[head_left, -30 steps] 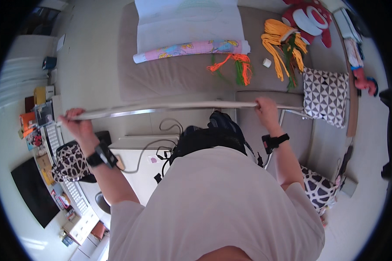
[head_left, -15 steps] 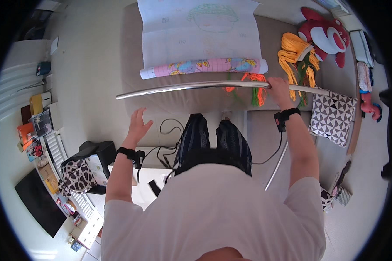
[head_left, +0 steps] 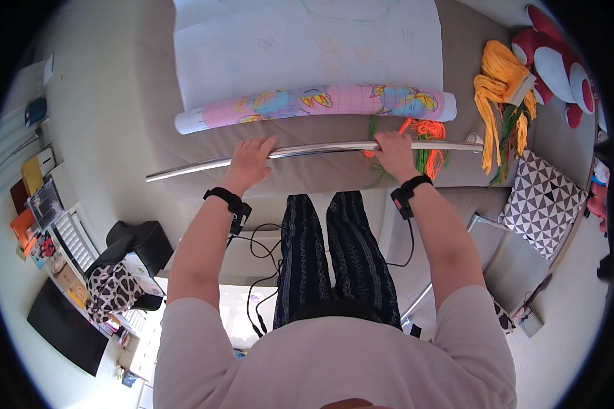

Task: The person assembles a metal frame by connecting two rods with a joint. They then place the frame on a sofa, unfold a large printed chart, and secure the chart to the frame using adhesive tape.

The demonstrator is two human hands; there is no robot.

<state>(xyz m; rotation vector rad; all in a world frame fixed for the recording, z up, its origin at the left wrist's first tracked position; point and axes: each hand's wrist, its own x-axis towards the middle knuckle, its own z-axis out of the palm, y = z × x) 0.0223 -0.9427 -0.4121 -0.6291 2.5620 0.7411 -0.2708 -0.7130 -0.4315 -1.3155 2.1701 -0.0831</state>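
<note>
A long shiny metal pole [head_left: 320, 148] runs crosswise in front of me, above the near edge of a grey-brown sofa. My left hand [head_left: 250, 165] has its fingers over the pole left of the middle. Farther right, my right hand [head_left: 394, 151] is wrapped round the same pole. Just beyond lies a sheet of fabric [head_left: 307, 51], its white side up with faint drawn lines. The near end is rolled, showing a pink and blue gridded print [head_left: 320, 105]. Orange yarn [head_left: 428, 129] and green yarn pass behind the pole beside my right hand.
Bundled yellow yarn [head_left: 501, 75] lies on the sofa [head_left: 164, 88] at the right, near a red and white plush toy [head_left: 559, 71]. A triangle-patterned cushion [head_left: 544, 204] is nearer. A black chair [head_left: 140, 245] and a cluttered desk stand left. Cables [head_left: 262, 273] hang beside my legs.
My left hand has come forward and right onto the pole and closed on it. My right hand, still holding the pole, has moved left. The pole has shifted left.
</note>
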